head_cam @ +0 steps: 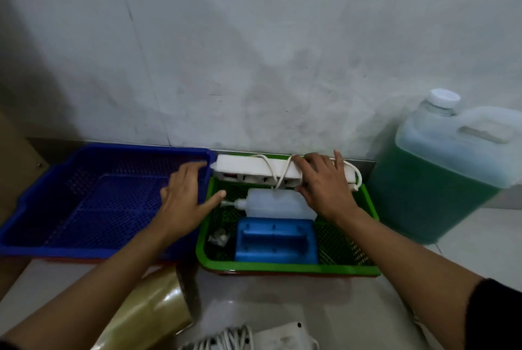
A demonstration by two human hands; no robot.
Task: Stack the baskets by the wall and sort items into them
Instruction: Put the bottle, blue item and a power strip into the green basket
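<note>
Against the wall stand two baskets side by side: a blue basket (pixel 56 225) on the left and a green basket (pixel 282 267) on the right. The green one holds a blue box (pixel 275 241), a white squeeze bottle (pixel 278 204) lying flat, and a small shiny item (pixel 219 236). A white power strip (pixel 248 170) with its cord wrapped around it lies across the green basket's back rim. My right hand (pixel 324 184) grips the strip's right part. My left hand (pixel 186 197) rests with fingers spread on the blue basket's right rim.
A large jug of green liquid (pixel 440 177) stands to the right of the green basket. On the near counter lie a roll of clear tape (pixel 152 310) and another white power strip with coiled cord (pixel 245 338). A red rim shows under each basket.
</note>
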